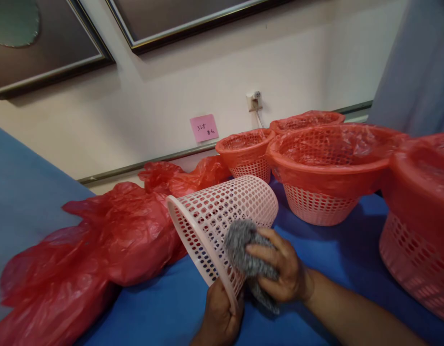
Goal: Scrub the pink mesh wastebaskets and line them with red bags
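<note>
A pale pink perforated plastic wastebasket (236, 197) lies tilted on its side in the air or on the blue surface; which of these I cannot tell. Its wide mouth faces left and toward me. My left hand (222, 312) is closed around the rim at the lower front. Bunched in my right hand (285, 269) is a fuzzy grey cloth (243, 245), pressed against the basket's outer wall near the rim. Part of the cloth hangs below my fingers.
Crumpled red plastic bags (135, 230) heap up on the left of the blue-covered table (160, 312). Several wastebaskets lined with red bags stand on the right, including a large one (319, 202). Behind are a wall socket (254, 102), a pink note (204, 128) and framed pictures (193, 29).
</note>
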The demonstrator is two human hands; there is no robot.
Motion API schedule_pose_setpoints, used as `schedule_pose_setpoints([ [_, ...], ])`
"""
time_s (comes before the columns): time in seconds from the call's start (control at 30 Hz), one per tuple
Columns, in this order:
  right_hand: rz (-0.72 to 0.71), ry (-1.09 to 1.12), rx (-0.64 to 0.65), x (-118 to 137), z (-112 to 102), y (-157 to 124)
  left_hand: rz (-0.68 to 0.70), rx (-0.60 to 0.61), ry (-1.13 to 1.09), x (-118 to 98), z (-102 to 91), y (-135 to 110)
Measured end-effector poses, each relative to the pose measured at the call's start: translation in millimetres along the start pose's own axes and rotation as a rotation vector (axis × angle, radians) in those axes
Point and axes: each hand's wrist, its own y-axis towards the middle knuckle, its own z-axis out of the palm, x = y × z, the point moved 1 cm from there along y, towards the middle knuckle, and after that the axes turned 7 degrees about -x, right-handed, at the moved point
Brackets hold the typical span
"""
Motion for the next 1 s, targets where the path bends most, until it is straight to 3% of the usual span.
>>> schedule_pose_setpoints([
  [0.17, 0.643, -0.163, -0.278, -61, -12, 4, -0.027, -0.047, 0.057, 2, 4.4, 1],
  [0.27, 0.877, -0.118, -0.369, -85, -18, 5, 0.001, -0.039, 0.067, 4, 5.0, -1],
  [0.3, 0.878, -0.105, -0.363, -86, -19, 5, 0.003, -0.041, 0.070, 4, 4.7, -2],
  [0.37, 0.751, -0.111, -0.307, -76, -19, 7, -0.004, -0.062, 0.070, 6, 3.7, -3],
  [0.57, 0.111, 0.065, 0.070, -13, -12, 9, -0.019, 0.006, 0.007, 2, 0.7, 1],
  [0.67, 0.009, 0.141, 0.101, 0, -7, 5, -0.021, 0.056, -0.041, -1, 0.2, 6],
  [0.77, 0.138, 0.057, 0.018, -11, -3, 3, -0.024, 0.027, -0.008, -1, 0.7, 8],
  [0.9, 0.538, -0.140, -0.186, -53, -8, 5, -0.011, -0.028, 0.044, 1, 2.9, 5],
  [1.0, 0.778, -0.159, -0.280, -76, -13, 5, -0.014, -0.033, 0.045, 2, 4.0, 2],
])
